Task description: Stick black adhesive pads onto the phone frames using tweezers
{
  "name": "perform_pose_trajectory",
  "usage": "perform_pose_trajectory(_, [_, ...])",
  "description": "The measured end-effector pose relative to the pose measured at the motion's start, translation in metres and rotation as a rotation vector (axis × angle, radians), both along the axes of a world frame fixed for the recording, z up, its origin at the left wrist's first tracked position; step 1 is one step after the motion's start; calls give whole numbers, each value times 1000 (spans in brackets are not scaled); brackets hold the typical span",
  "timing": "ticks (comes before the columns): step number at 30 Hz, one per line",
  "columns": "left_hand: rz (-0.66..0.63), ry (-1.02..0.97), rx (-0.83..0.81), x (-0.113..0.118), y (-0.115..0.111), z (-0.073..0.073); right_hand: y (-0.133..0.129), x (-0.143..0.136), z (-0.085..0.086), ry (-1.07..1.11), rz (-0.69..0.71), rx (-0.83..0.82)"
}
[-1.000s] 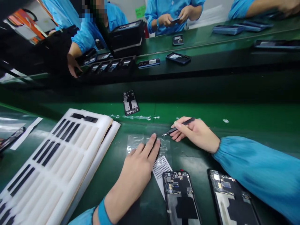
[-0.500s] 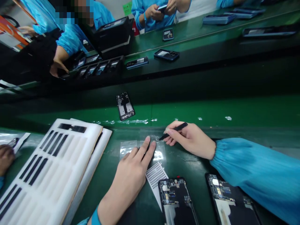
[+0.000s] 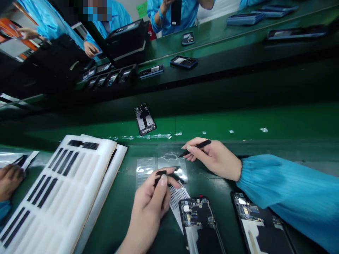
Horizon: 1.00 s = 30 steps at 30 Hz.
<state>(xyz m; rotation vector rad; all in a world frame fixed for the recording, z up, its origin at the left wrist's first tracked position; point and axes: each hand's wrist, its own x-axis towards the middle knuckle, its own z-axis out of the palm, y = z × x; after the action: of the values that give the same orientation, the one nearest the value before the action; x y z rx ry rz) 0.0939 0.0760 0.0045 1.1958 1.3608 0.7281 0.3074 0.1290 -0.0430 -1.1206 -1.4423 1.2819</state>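
Observation:
In my left hand [image 3: 150,208], a small dark piece [image 3: 160,173] is pinched between thumb and fingers; its exact kind does not show. My right hand [image 3: 209,158] grips black tweezers [image 3: 201,144], their tips pointing left and touching or just above a clear plastic sheet [image 3: 165,160] on the green bench. Under and beside the left hand lies a white sheet of small dark dots [image 3: 180,197], partly covered. Closer to me is an opened phone [image 3: 202,225] with its circuit board showing. A second opened phone [image 3: 259,225] lies below my right sleeve.
White foam trays with black strips [image 3: 60,190] are stacked at left, near another person's hand [image 3: 10,180]. A phone frame [image 3: 145,119] lies ahead on the green surface. Beyond a raised ledge are several phones [image 3: 184,61], black trays [image 3: 113,79] and co-workers in blue.
My left hand has lifted its flat fingers off the clear sheet, drawn back and curled round a small dark piece. The right hand with the tweezers has hardly moved.

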Motion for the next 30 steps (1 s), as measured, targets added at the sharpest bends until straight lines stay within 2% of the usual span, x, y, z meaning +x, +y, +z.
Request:
perform_pose_trajectory(2, [97, -276, -309, 8, -4, 3, 0, 1, 0, 43, -13, 2])
perform_pose_trajectory(3, [122, -364, -392, 11, -5, 3, 0, 2, 1, 75, -15, -5])
perform_pose_trajectory(6, [87, -500, -484, 12, -6, -3, -3, 4, 5, 184, 13, -29])
perform_pose_trajectory(10, [-35, -542, -510, 9, -5, -10, -12, 1, 11, 256, 176, -100])
perform_pose_trajectory(13, [-62, -528, -531, 8, -4, -11, -19, -2, 13, 235, 255, -148])
perform_pose_trajectory(30, [-121, -451, -492, 7, -4, -12, -21, -1, 10, 175, 306, -101])
